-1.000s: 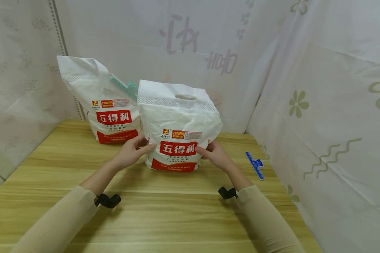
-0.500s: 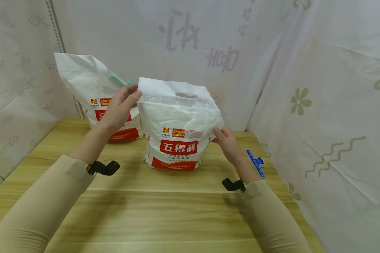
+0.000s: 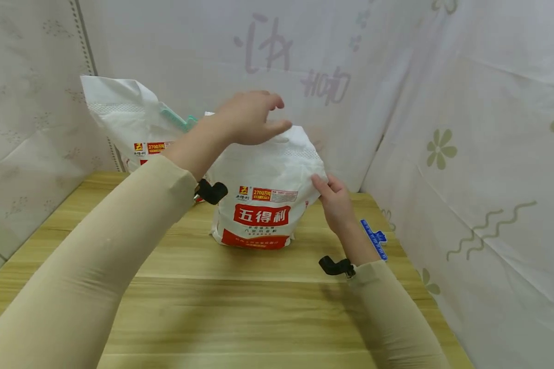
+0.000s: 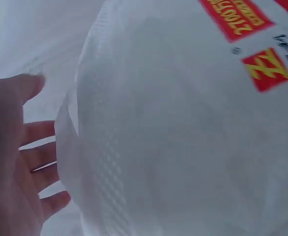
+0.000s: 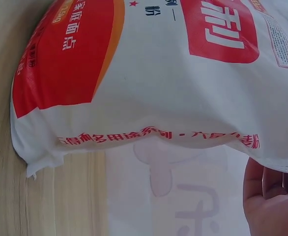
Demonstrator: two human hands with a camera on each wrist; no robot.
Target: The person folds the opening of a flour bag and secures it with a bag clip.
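A white flour bag [image 3: 268, 169] with red printing stands upright on the wooden table. My left hand [image 3: 251, 118] reaches across its top flap, hiding much of that flap and part of the handle slot. In the left wrist view, the thumb and fingers of the left hand [image 4: 23, 142] are spread apart by the bag's top edge. At the bag's upper right side, my right hand [image 3: 337, 205] pinches the edge, thumb in front and fingers behind. The right wrist view shows the curled fingers of this hand [image 5: 276, 201] behind the bag's side seam.
A second white flour bag [image 3: 120, 123] stands behind on the left, partly hidden by my left arm, with a teal clip [image 3: 175, 119] on its upper right side. A blue clip [image 3: 374, 238] lies at the table's right edge. Patterned curtains [image 3: 443, 102] enclose the table [image 3: 240, 307].
My left hand has risen from the front bag's lower left side, past its top left corner, and across its top. My right hand has moved up the right side to the upper edge.
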